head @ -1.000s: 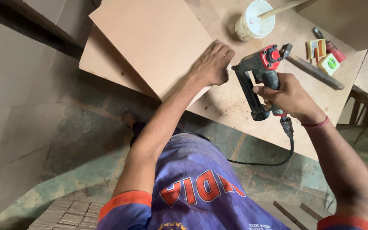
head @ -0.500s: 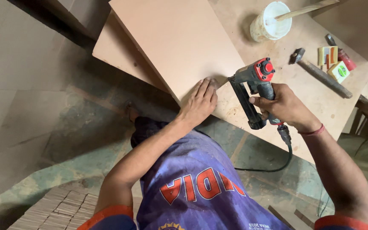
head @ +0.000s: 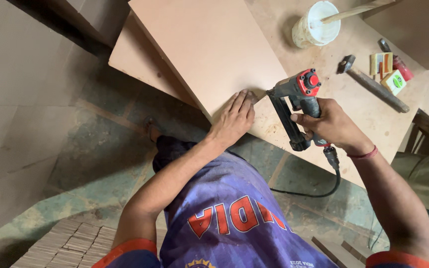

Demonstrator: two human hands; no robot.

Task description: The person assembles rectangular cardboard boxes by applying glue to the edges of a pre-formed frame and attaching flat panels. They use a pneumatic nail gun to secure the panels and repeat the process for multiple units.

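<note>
My left hand (head: 234,118) lies flat, fingers together, on the near corner of a large tan board (head: 209,44) that rests on a plywood worktable (head: 333,94). My right hand (head: 329,125) grips the handle of a black nail gun with a red cap (head: 296,99). The gun's nose touches the board's edge just right of my left fingertips. A black hose (head: 323,191) hangs from the gun's handle.
A white bucket with a stick in it (head: 316,25) stands at the table's back. A hammer (head: 371,82) and small coloured boxes (head: 388,72) lie to the right. A second board (head: 135,59) sticks out under the top one. Stacked thin strips (head: 70,243) lie on the floor.
My left hand slid back along the board to its near corner. The nail gun moved in with it, and its nose now meets the board's edge.
</note>
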